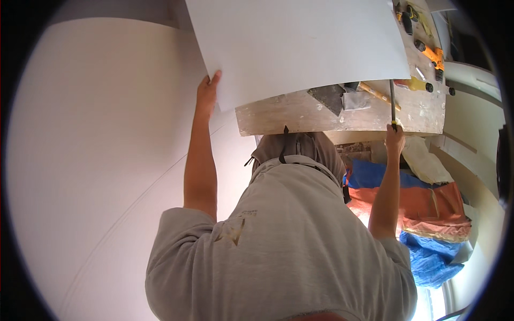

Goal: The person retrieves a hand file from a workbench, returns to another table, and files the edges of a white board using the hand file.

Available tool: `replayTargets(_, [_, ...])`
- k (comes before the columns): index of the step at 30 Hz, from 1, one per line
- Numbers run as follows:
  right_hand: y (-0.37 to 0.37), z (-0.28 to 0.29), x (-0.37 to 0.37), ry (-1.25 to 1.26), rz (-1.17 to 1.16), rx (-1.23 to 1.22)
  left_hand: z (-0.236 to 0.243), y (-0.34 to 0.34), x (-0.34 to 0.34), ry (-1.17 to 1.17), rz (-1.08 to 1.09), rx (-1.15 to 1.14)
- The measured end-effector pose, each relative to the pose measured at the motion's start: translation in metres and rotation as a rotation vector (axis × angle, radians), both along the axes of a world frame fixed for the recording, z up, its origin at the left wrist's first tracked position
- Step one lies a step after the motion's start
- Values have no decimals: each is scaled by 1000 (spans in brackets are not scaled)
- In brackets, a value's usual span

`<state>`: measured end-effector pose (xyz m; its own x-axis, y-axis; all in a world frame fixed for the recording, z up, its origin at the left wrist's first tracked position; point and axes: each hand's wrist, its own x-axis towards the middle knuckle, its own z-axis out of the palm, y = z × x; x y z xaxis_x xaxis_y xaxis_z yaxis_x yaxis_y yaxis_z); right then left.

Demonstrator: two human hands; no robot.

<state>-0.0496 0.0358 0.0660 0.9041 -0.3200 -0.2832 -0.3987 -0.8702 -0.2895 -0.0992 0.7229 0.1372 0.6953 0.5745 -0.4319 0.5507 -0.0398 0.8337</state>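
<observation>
A large white panel (305,48) lies over the wooden workbench (273,117) in front of me and overhangs its left end. My left hand (206,95) grips the panel's left edge near its near corner, thumb on top and the other fingers mostly hidden. In my right hand (395,138), at the bench's near edge, is a long thin tool with a dark shaft (392,99) and a black-and-yellow handle end. Its shaft points away from me, and its far tip reaches the panel's near right edge; whether it goes underneath I cannot tell.
Dark and grey sheet pieces (327,98), a wooden stick (379,95) and a yellow bottle (417,84) lie on the bench. An orange power tool (431,55) sits farther right. Red and blue sacks (433,206) are heaped below on the right. A pale wall (107,134) stands left.
</observation>
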Motion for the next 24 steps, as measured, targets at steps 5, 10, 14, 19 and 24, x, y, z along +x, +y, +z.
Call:
replayTargets(5, [17, 3, -99, -88, -230, 483, 3, -10, -66, 40, -41, -323])
replayTargets(10, [81, 32, -184, -205, -363, 747, 15, -29, -87, -44, -88, -347])
replayTargets(14, [118, 46, -225, -232, -264, 806, 7, -24, -96, -133, -152, -372])
replayTargets(19, [145, 55, -258, -158, -207, 704, 10, -17, -89, -136, -196, -506])
replayTargets(24, [156, 58, -271, -173, -133, 640, 20, -11, -86, -75, -292, -449])
